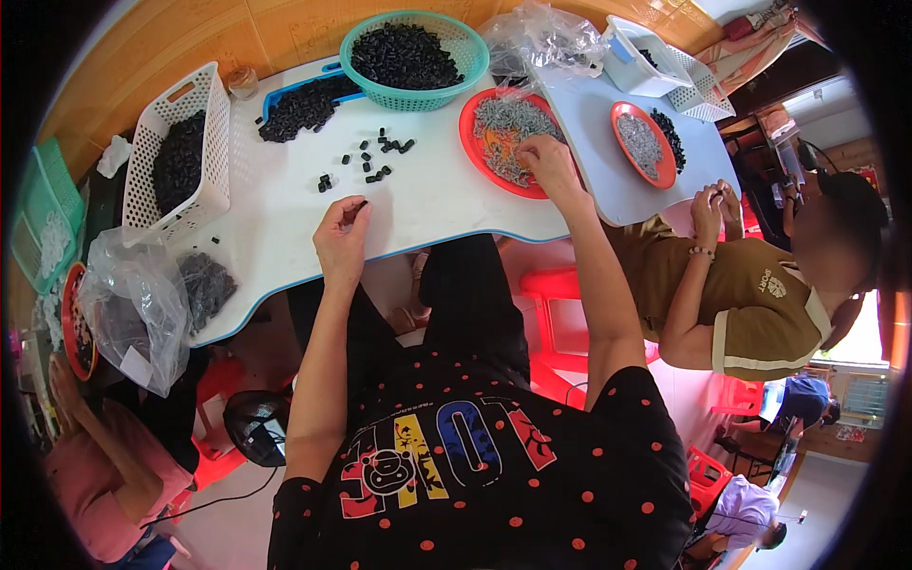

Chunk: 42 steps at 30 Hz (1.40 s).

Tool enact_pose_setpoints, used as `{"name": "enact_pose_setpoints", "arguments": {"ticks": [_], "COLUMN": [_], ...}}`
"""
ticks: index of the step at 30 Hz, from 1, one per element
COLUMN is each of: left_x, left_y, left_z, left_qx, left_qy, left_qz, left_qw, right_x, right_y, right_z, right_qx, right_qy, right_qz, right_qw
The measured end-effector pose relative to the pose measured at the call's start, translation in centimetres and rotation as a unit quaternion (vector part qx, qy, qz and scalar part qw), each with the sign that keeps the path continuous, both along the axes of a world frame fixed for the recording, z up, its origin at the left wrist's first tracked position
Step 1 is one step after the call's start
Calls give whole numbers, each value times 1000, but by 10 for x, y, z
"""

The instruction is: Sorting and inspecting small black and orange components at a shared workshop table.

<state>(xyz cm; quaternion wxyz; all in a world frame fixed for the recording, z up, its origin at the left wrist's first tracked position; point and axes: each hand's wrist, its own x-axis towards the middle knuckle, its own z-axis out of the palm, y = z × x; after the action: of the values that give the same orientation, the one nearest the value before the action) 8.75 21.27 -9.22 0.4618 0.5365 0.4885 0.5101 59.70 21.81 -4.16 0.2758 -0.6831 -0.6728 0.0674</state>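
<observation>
My left hand (342, 239) is at the front of the white table, thumb and fingertips pinched on a small black cylindrical piece (363, 203). My right hand (551, 163) reaches over a round red plate (467, 133) heaped with small grey pieces (508, 122). Its fingers are pinched together, and whatever they may hold is too small to make out. Several loose black cylindrical pieces (369, 167) lie scattered on the tabletop (275, 204) beyond my left hand. A larger pile of black pieces (302, 110) spills out of a blue tray (350, 92) farther back.
Along the back stand a green basket (404, 96) of black pieces and a clear plastic bag (541, 40). A white basket (211, 152) and another plastic bag (142, 294) are at left. On the right, a co-worker (750, 285) sits by an orange plate (669, 169) of grey pieces.
</observation>
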Motion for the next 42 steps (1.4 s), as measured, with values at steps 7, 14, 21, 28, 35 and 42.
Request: {"name": "enact_pose_setpoints", "arguments": {"ticks": [7,14,21,28,35,42], "left_x": [4,-22,-11,-30,-39,-38], "left_y": [2,-13,-95,-140,-147,-147], "left_z": [-2,11,119,178,175,167], "left_qx": [-21,-33,-142,-124,-88,-96], "left_qy": [-81,-140,-390,-409,-357,-334], "left_qz": [-20,-8,-121,-149,-148,-116], "left_qw": [996,989,902,892,918,930], "right_x": [-20,-92,-207,-274,-299,-311], "right_y": [-14,-54,-101,-127,-145,-157], "right_z": [36,61,131,162,191,202], "right_qx": [-119,-138,-174,-184,-144,-88], "right_qy": [390,742,792,730,562,301], "right_qz": [-58,30,161,221,226,190], "right_qw": [911,655,562,621,783,930]}}
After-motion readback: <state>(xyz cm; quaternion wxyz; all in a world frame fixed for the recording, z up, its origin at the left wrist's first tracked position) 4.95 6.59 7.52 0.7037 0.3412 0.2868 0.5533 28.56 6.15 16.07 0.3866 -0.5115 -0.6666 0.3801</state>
